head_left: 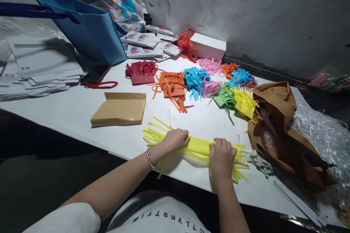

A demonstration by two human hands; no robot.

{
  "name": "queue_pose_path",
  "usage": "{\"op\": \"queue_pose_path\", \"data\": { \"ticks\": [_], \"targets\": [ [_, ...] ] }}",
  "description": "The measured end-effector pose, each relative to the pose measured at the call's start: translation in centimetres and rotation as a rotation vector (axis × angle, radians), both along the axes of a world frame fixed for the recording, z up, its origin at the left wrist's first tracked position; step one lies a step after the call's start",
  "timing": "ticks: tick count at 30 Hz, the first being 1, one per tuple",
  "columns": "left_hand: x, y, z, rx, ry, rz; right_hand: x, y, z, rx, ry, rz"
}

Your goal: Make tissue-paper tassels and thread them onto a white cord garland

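A strip of yellow fringed tissue paper lies stretched between my two hands, low over the front of the white table. My left hand, with a bracelet at the wrist, is closed on its left part. My right hand has its fingers curled around the right part. Cut fringe spreads out beyond both hands. Behind it sit folded fringed bundles: dark red, orange, blue, green and yellow. A brown paper packet rests to the left.
White envelopes, a phone and a blue bag stand left. Flat printed boxes, a red plastic bag and a white box are at the back. A brown bag and clear plastic wrap lie right.
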State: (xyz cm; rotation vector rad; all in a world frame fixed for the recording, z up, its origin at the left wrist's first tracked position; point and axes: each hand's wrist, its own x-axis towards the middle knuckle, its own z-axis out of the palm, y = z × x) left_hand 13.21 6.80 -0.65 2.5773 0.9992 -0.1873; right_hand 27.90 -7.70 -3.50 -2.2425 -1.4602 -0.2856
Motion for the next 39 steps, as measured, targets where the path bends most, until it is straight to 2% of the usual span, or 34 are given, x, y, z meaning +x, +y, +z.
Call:
{"op": "queue_pose_path", "data": {
  "ticks": [3,5,8,11,13,16,18,20,22,26,31,34,39],
  "targets": [
    [0.2,0.2,0.1,-0.015,0.018,-0.003,-0.6,-0.5,0.5,0.028,-0.084,0.285],
    [0.1,0.3,0.2,-0.019,0.021,-0.004,-1.1,-0.4,0.2,0.002,-0.107,0.453],
    [-0.7,0.6,0.4,-0.005,0.016,0.020,-1.4,0.0,-0.7,-0.015,-0.106,0.502],
    [-2.5,0.8,1.2,0.098,-0.011,0.106,-1.3,0.0,-1.2,-0.003,-0.079,0.475],
    [-3.7,0.3,2.0,0.196,-0.106,0.079,-1.3,-0.2,-1.1,0.000,-0.048,0.439],
    [-4.6,-1.4,2.8,0.222,-0.314,-0.178,-1.6,-0.5,-0.9,-0.003,-0.010,0.399],
    [-4.3,-2.8,2.7,0.203,-0.413,-0.337,-1.8,-0.6,-0.7,-0.001,0.007,0.385],
    [-3.5,-3.6,2.1,0.214,-0.445,-0.429,-2.1,-0.7,-0.6,0.004,0.017,0.383],
    [-2.6,-3.8,1.3,0.233,-0.382,-0.470,-2.3,-0.9,-0.5,0.007,0.023,0.387],
    [-2.1,-2.6,-0.5,0.309,-0.182,-0.463,-2.7,-1.4,-0.2,-0.007,0.035,0.394],
    [-3.2,-2.2,-1.6,0.291,-0.216,-0.452,-2.6,-1.9,-0.4,-0.066,0.003,0.340],
    [-3.5,-2.5,-1.3,0.246,-0.195,-0.356,-2.1,-2.1,-0.2,-0.086,-0.009,0.289],
    [-2.1,-1.9,0.5,0.132,-0.058,-0.192,-1.0,-1.3,0.2,-0.163,-0.063,0.178]
  ]
}}
